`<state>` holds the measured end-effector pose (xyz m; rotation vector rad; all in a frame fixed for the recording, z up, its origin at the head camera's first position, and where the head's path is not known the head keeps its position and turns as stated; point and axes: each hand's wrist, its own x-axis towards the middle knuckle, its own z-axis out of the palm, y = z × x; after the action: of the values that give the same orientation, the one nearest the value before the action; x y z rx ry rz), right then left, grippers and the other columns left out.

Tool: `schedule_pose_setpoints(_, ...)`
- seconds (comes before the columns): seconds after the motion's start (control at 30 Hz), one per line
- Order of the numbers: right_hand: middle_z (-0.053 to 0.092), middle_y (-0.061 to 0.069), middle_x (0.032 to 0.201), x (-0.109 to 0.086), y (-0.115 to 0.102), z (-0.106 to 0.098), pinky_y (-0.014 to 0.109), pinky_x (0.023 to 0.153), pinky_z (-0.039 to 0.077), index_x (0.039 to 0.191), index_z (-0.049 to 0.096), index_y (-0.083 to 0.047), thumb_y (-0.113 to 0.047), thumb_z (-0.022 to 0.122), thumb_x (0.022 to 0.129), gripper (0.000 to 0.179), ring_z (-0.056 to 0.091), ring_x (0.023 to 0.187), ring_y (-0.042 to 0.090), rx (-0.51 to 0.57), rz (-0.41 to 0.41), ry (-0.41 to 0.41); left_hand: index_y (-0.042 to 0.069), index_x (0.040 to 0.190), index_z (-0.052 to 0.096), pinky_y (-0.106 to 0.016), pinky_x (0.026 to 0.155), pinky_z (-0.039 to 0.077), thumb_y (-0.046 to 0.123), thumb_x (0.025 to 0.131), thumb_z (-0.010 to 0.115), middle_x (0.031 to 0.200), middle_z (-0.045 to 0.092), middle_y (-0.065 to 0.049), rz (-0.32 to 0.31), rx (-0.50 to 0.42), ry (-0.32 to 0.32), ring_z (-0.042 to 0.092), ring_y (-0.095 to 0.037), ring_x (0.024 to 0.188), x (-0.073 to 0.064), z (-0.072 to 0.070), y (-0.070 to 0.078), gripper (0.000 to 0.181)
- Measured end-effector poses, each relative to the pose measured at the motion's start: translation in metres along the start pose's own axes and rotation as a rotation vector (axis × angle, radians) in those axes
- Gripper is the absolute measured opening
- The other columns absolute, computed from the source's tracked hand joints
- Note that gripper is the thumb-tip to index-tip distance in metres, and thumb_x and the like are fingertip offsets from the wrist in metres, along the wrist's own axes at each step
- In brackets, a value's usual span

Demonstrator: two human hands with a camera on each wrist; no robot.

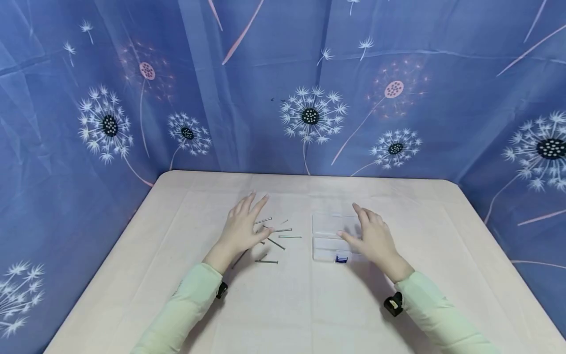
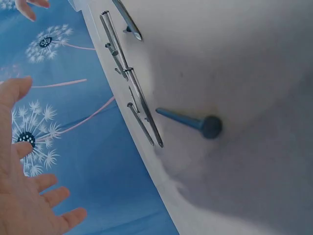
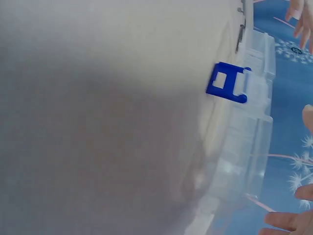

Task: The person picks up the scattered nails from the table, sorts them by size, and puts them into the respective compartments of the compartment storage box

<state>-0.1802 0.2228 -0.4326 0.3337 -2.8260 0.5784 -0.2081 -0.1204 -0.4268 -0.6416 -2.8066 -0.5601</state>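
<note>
Your left hand, fingers wide, hovered above slender grey metal nails on the pale tabletop; your right hand, fingers likewise spread, seemingly hung over an open, clear plastic, blue-latched box.

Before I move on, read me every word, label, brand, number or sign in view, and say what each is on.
No readable text anywhere.
Clear box, blue latch, nails: none seen.
Blue curtain: printed dandelions; tiny dark marks too small to make out.
Black wrist device on the right: pale patch, too small to read.
</note>
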Motion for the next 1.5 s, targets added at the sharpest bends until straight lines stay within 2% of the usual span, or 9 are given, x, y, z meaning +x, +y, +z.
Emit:
schedule_pose_setpoints(0.27, 0.043, 0.036, 0.133, -0.001, 0.012, -0.012, 0.065, 0.095, 0.037, 0.143, 0.033, 0.002, -0.045, 0.062, 0.087, 0.078, 0.042, 0.119, 0.053, 0.080, 0.116, -0.083, 0.014, 0.146, 0.035, -0.063, 0.105, 0.029, 0.041, 0.085, 0.065, 0.153, 0.027, -0.018, -0.035, -0.060, -0.028, 0.029, -0.041, 0.137, -0.001, -0.012, -0.007, 0.074)
schedule_pose_setpoints(0.47, 0.044, 0.037, 0.132, -0.002, 0.020, -0.022, 0.064, 0.095, 0.038, 0.140, 0.035, 0.006, -0.041, 0.060, 0.090, 0.073, 0.042, 0.119, 0.054, 0.124, 0.162, -0.123, 0.012, 0.142, 0.040, -0.062, 0.105, 0.031, 0.032, 0.083, 0.070, 0.147, 0.034, -0.020, -0.034, -0.118, 0.002, 0.035, -0.042, 0.133, 0.000, -0.019, -0.020, 0.070)
schedule_pose_setpoints(0.6, 0.047, 0.038, 0.128, -0.003, 0.027, -0.023, 0.061, 0.091, 0.042, 0.137, 0.037, 0.010, -0.037, 0.059, 0.091, 0.070, 0.049, 0.112, 0.053, 0.169, 0.188, -0.151, 0.009, 0.140, 0.043, -0.060, 0.104, 0.034, 0.026, 0.082, 0.072, 0.141, 0.040, -0.023, -0.032, -0.143, 0.000, 0.040, -0.041, 0.128, -0.001, -0.019, -0.026, 0.068)
schedule_pose_setpoints(1.0, 0.060, 0.034, 0.109, -0.009, 0.047, -0.020, 0.048, 0.080, 0.051, 0.128, 0.045, 0.012, -0.031, 0.058, 0.092, 0.058, 0.060, 0.099, 0.044, 0.283, 0.305, -0.226, 0.004, 0.126, 0.054, -0.052, 0.098, 0.044, 0.016, 0.085, 0.070, 0.126, 0.053, -0.016, -0.062, -0.211, -0.090, 0.056, -0.035, 0.113, -0.009, -0.011, -0.045, 0.046)
schedule_pose_setpoints(1.17, 0.062, 0.032, 0.104, -0.012, 0.049, -0.022, 0.036, 0.069, 0.053, 0.124, 0.047, 0.015, -0.029, 0.059, 0.091, 0.056, 0.064, 0.082, 0.032, 0.332, 0.350, -0.273, 0.002, 0.119, 0.058, -0.050, 0.092, 0.049, 0.012, 0.085, 0.068, 0.121, 0.057, -0.017, -0.033, -0.248, -0.114, 0.060, -0.035, 0.106, -0.012, -0.010, -0.048, 0.037)
schedule_pose_setpoints(1.33, 0.063, 0.024, 0.095, -0.017, 0.050, -0.022, 0.027, 0.062, 0.054, 0.122, 0.046, 0.018, -0.024, 0.058, 0.092, 0.053, 0.060, 0.070, 0.014, 0.459, 0.408, -0.323, -0.001, 0.110, 0.062, -0.047, 0.091, 0.050, 0.006, 0.084, 0.067, 0.112, 0.061, -0.017, 0.005, -0.285, -0.143, 0.061, -0.035, 0.101, -0.014, -0.004, -0.050, 0.028)
schedule_pose_setpoints(1.5, 0.063, 0.009, 0.083, -0.019, 0.052, -0.020, 0.025, 0.063, 0.056, 0.120, 0.042, 0.022, -0.016, 0.056, 0.094, 0.049, 0.060, 0.068, 0.007, 0.674, 0.447, -0.370, -0.002, 0.105, 0.063, -0.044, 0.091, 0.050, 0.004, 0.082, 0.069, 0.105, 0.063, -0.015, 0.019, -0.304, -0.165, 0.063, -0.031, 0.097, -0.014, 0.001, -0.051, 0.024)
